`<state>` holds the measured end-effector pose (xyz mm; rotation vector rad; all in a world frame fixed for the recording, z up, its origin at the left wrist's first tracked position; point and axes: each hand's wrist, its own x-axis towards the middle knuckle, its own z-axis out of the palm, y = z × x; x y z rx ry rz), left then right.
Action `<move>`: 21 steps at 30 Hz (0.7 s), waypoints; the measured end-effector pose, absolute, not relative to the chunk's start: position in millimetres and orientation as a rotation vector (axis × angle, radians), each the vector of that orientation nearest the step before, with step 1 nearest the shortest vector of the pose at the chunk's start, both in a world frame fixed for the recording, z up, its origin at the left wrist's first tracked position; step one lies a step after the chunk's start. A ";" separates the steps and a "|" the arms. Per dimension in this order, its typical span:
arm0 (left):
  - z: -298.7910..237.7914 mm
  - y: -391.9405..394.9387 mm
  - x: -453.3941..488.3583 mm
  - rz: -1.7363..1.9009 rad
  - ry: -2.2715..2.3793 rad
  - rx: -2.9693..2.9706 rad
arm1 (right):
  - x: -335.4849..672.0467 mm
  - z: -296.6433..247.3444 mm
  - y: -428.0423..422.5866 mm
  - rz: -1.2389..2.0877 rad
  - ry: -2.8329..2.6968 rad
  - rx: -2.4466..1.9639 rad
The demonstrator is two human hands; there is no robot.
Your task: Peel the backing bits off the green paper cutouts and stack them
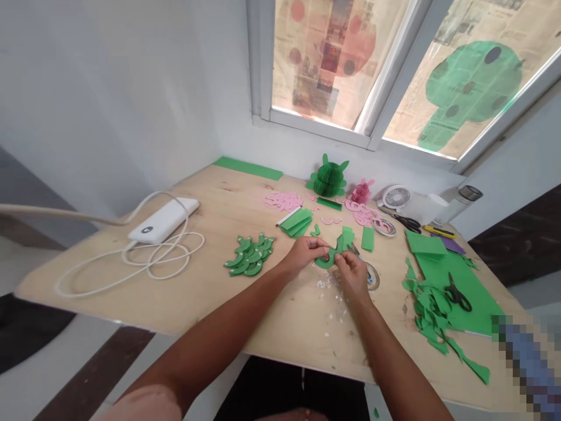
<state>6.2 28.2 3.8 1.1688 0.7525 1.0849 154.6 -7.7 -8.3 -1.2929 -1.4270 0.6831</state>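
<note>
Both my hands meet over the middle of the wooden table. My left hand pinches a curved green paper cutout from the left. My right hand grips the same cutout from the right with its fingers closed. A pile of similar green cutouts lies to the left of my hands. Folded green paper pieces lie just beyond them. Small white paper scraps are scattered under my hands.
A white power bank with coiled cable sits at left. Green paper sheets with black scissors and offcuts lie at right. Pink cutouts, a green honeycomb paper figure, tape rolls, a small fan and a bottle stand farther back.
</note>
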 end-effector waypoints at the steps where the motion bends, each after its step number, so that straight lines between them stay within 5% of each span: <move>1: 3.9 28.0 6.6 1.082 0.756 1.172 | 155.3 -9.2 -7.6 0.674 -1.434 -1.291; 21: 0.5 29.3 8.0 1.026 0.799 1.134 | 158.4 -6.4 -7.4 0.541 -1.510 -1.282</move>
